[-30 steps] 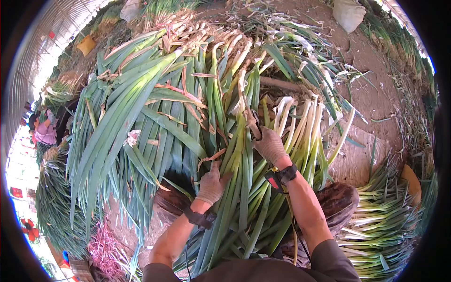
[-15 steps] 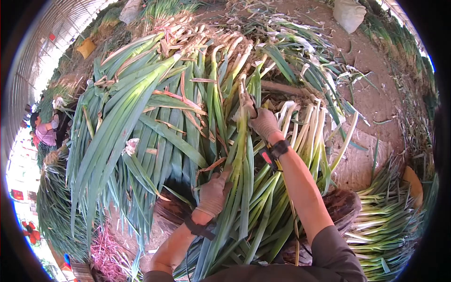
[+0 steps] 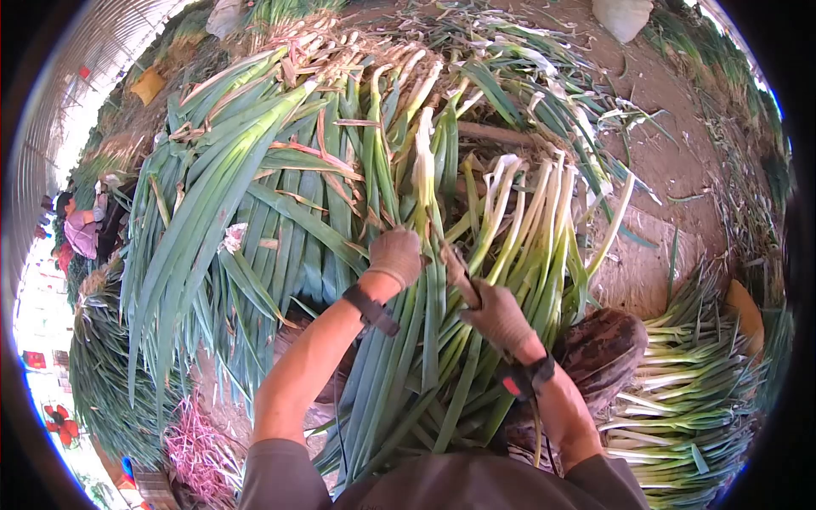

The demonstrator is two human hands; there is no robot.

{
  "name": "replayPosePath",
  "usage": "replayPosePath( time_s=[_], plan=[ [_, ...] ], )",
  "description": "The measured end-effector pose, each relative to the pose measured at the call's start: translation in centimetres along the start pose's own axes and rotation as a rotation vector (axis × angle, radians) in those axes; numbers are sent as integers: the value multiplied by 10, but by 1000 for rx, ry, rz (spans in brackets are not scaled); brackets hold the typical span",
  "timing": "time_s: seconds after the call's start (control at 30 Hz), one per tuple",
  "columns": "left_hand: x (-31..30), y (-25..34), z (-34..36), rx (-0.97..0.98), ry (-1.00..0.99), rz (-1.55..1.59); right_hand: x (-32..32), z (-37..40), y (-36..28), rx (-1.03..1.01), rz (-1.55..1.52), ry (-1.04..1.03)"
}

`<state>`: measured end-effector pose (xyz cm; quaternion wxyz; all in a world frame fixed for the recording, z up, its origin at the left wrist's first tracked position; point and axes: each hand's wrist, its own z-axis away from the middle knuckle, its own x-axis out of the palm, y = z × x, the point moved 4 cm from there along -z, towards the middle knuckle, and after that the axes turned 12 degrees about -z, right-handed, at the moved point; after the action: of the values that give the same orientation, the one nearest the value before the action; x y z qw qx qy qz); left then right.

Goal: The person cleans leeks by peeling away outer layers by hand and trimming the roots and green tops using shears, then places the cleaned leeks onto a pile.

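My left hand (image 3: 397, 257), in a knitted glove, is closed around the stem of a long green onion (image 3: 424, 161). Its white end points up and away from me, while the green leaves run down toward my lap. Just to the right, my gloved right hand (image 3: 500, 321) is closed on a brownish strip of outer leaf (image 3: 459, 274), which stretches up beside the stem. Several green onions with pale, cleaned ends (image 3: 544, 200) lie across my lap to the right of the held one.
A big heap of untrimmed green onions (image 3: 280, 195) spreads at the left. Leaf scraps (image 3: 544, 76) litter the ground ahead. Pale-stemmed onions (image 3: 680, 408) are stacked at the lower right, near pink twine (image 3: 200, 450) at lower left. Another person (image 3: 82, 225) is far left.
My right hand has come down from the onion's root end, with a brown leaf strip pulled along. My left hand has moved up the stem, whose white end now looks clean.
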<state>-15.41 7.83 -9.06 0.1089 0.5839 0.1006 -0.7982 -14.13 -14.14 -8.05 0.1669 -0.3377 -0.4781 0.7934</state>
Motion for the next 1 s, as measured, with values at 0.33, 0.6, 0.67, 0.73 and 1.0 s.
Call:
replayPosePath(
  time_s=[0.33,0.6,0.67,0.73,1.0],
  plan=[
    [24,-1,-31,-96,-57,303,-1,86,10,26,-166,83],
    [-24,39,24,136,-75,108,-15,132,21,64,-315,203],
    [-14,55,27,148,-84,77,-14,141,17,87,-303,157],
    [-5,66,29,166,-121,87,-14,153,13,37,-273,156],
    [8,78,47,283,-153,143,-28,187,51,124,-354,334]
  ],
)
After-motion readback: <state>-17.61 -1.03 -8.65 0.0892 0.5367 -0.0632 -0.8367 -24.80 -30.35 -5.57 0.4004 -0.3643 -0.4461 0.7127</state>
